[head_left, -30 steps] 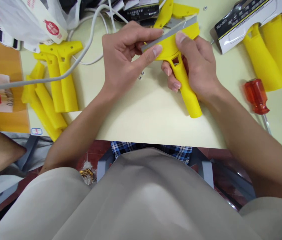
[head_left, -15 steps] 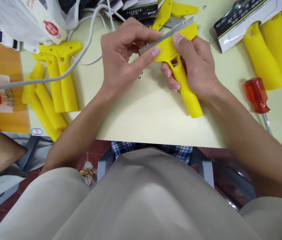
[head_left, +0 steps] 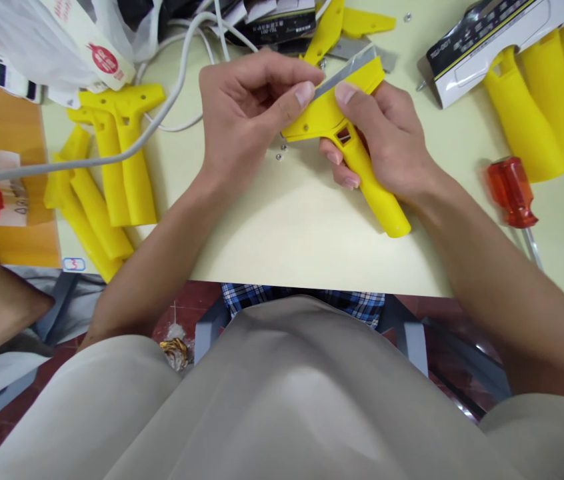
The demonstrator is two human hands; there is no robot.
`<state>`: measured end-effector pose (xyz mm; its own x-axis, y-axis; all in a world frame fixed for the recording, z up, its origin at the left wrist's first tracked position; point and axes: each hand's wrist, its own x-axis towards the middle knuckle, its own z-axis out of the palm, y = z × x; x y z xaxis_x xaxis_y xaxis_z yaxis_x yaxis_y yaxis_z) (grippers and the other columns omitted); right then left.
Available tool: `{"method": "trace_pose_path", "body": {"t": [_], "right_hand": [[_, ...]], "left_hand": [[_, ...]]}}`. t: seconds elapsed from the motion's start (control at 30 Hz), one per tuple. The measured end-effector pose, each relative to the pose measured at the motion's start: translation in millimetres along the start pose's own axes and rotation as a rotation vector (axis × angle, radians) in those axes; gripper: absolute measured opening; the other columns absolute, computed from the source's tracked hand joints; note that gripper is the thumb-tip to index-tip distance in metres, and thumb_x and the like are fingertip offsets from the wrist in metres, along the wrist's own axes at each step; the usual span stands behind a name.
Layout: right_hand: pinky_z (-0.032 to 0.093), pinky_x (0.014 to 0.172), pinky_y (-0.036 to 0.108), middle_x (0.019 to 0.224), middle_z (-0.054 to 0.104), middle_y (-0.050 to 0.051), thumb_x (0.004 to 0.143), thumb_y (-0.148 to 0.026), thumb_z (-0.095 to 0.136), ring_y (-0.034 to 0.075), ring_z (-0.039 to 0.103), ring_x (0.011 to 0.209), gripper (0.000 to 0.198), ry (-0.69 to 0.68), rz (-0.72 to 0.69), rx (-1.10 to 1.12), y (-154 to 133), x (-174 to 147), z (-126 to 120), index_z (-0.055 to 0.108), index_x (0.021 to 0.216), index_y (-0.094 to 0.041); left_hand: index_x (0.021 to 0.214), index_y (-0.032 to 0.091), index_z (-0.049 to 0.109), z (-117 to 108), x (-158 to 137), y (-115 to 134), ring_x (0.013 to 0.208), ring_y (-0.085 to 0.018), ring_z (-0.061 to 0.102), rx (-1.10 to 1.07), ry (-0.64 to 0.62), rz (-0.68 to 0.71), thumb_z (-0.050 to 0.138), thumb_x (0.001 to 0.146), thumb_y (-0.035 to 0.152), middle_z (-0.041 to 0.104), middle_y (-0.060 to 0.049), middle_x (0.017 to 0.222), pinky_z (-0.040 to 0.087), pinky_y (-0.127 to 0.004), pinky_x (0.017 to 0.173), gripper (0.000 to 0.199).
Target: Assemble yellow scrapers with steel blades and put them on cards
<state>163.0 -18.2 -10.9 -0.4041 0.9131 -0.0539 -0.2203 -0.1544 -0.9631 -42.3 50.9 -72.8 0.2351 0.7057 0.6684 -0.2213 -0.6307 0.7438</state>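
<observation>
Yellow scraper (head_left: 377,187) held up over the tabletop (head_left: 312,247), back from its near edge, handle slanting toward that edge and the right. Right hand (head_left: 397,143): fingers wrapped around the scraper where handle meets head, thumb pressed on the head's face. Left hand (head_left: 242,113): thumb and forefinger drawn close on the left end of the grey blade (head_left: 352,70), which lies along the head's far edge; remaining fingers curled, partly hidden. Two small metal pieces (head_left: 279,157) lie on the tabletop just below the head; too small to identify. Screwdriver (head_left: 511,192) lies well to the right, its shaft toward the near edge; loose yellow handles (head_left: 139,160) are grouped by the left edge. Step in hand, as judged: adjusting the blade's seat against the head. Next move seems to call for a steady right grip and small left-finger shifts along the blade, skin kept off its edge. Whether it sits flush: cannot tell.
</observation>
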Motion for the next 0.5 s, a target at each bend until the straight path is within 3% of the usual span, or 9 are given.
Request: {"method": "trace_pose_path", "body": {"t": [0.1,0.3,0.4,0.5], "right_hand": [[0.029,0.041,0.030,0.070,0.057,-0.002,0.111,-0.065,0.065,0.010,0.042,0.042,0.048,-0.025,-0.013,-0.007,0,-1,-2,0.057,0.103,-0.019],[0.028,0.040,0.029,0.071,0.057,-0.002,0.112,-0.067,0.065,0.009,0.044,0.042,0.050,-0.036,-0.033,-0.042,0,-4,-2,0.058,0.103,-0.018],[0.030,0.041,0.027,0.070,0.056,-0.003,0.110,-0.071,0.064,0.008,0.043,0.042,0.054,-0.005,-0.030,-0.028,2,-3,-1,0.056,0.102,-0.019],[0.029,0.041,0.028,0.070,0.055,-0.003,0.110,-0.074,0.062,0.009,0.044,0.042,0.056,0.012,-0.070,-0.001,4,-1,-1,0.055,0.100,-0.019]], "left_hand": [[0.117,0.025,0.093,-2,0,5,0.077,-0.012,0.074,-0.019,-0.044,-0.022,0.094,0.099,0.039,0.086,-0.006,0.098,0.051,-0.023,0.064,0.023],[0.108,0.023,0.095,-1,1,14,0.071,-0.008,0.062,0.023,0.001,-0.090,0.096,0.096,0.034,0.079,-0.005,0.085,0.040,-0.023,0.062,0.016],[0.112,0.025,0.094,0,3,13,0.074,-0.011,0.066,0.047,-0.028,-0.053,0.093,0.099,0.037,0.081,-0.006,0.089,0.043,-0.025,0.063,0.017],[0.109,0.025,0.093,2,5,16,0.081,-0.016,0.070,0.061,0.022,-0.129,0.086,0.103,0.053,0.081,-0.007,0.096,0.048,-0.030,0.072,0.029]]}}
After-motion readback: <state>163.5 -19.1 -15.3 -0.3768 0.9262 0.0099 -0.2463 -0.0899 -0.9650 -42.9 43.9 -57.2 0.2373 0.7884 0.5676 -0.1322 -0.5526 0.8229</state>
